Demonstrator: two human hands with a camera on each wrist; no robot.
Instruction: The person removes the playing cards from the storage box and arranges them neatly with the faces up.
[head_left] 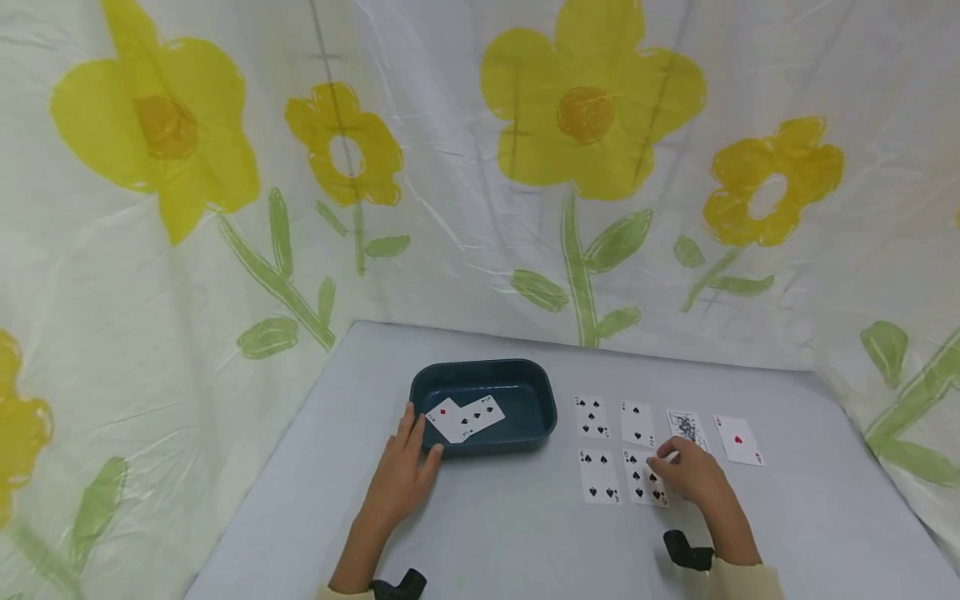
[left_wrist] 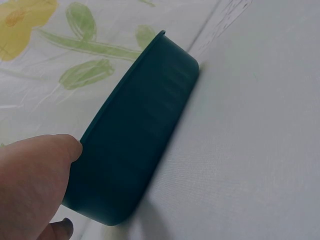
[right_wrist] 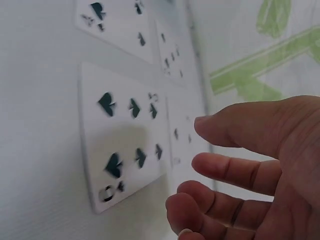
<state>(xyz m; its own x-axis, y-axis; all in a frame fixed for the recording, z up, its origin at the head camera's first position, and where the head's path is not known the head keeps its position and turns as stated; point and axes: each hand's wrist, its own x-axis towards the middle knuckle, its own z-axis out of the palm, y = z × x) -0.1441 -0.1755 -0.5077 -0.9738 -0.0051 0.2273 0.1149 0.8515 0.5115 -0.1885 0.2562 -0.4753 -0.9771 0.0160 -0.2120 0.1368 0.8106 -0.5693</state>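
My left hand (head_left: 399,477) lies against the near left corner of a dark teal tray (head_left: 536,433). Its fingers run along the left side, and in the left wrist view the thumb (left_wrist: 55,150) touches the outer wall just under the rim. Two overlapping playing cards lie inside, one with a red diamond (head_left: 441,412) and one of spades (head_left: 491,405). Over the six of spades (head_left: 637,479) hovers my right hand (head_left: 692,473), covering part of the joker (head_left: 684,423). The right wrist view shows its fingers loosely bent, thumb apart, nothing between them.
Beside the joker lie the five of spades (head_left: 592,417), two of spades (head_left: 637,423) and ace of hearts (head_left: 738,439). The four of spades (head_left: 600,477) is left of the six. Behind the white table (head_left: 517,525) hangs a flowered curtain (head_left: 450,208).
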